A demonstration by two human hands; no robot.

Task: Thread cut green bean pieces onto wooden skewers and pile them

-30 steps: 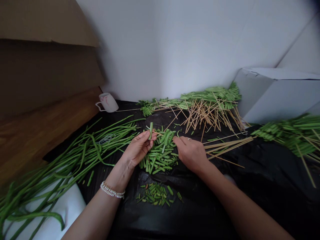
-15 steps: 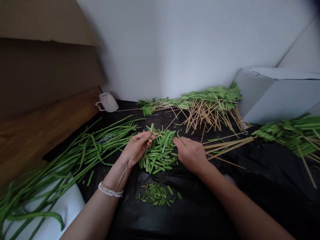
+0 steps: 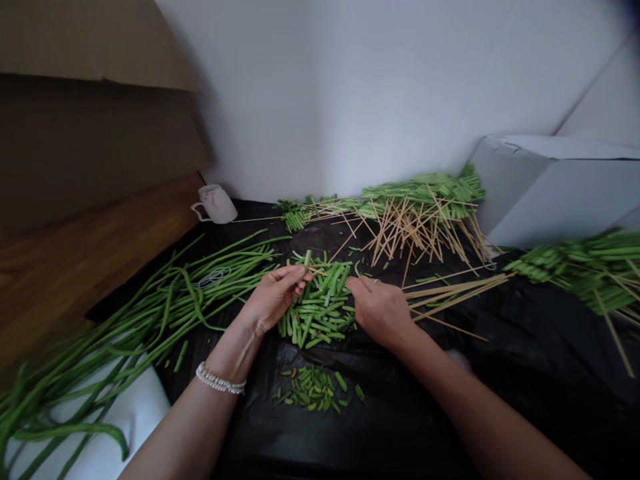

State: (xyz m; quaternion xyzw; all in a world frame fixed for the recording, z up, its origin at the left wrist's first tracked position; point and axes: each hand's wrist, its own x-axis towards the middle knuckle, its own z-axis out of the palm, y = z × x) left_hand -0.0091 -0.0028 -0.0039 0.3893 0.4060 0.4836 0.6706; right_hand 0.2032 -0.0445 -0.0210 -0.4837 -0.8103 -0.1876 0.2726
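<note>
My left hand (image 3: 277, 293), wearing a pearl bracelet (image 3: 220, 380), pinches a short piece of green bean (image 3: 307, 258) between thumb and fingers. The tip of a bamboo skewer (image 3: 318, 271) shows beside that piece, pointing toward it from the right. My right hand (image 3: 383, 308) is closed around the skewer, its fingertips partly hidden from me. Whether the tip has gone into the bean cannot be made out. Beneath and between both hands lies a heap of cut green bean pieces (image 3: 317, 317).
Long uncut beans (image 3: 165, 307) spread on the left. Skewered bean rows (image 3: 420, 193) with bare sticks lie along the wall; more skewered beans (image 3: 585, 267) are at right. Small bean ends (image 3: 315, 390) lie nearest me on black plastic (image 3: 400, 427). A mug (image 3: 216, 205) and a white box (image 3: 560, 180) stand behind.
The bean piece in my left hand has dipped slightly and turned a little. My right hand has shifted very slightly left, still on the skewer.
</note>
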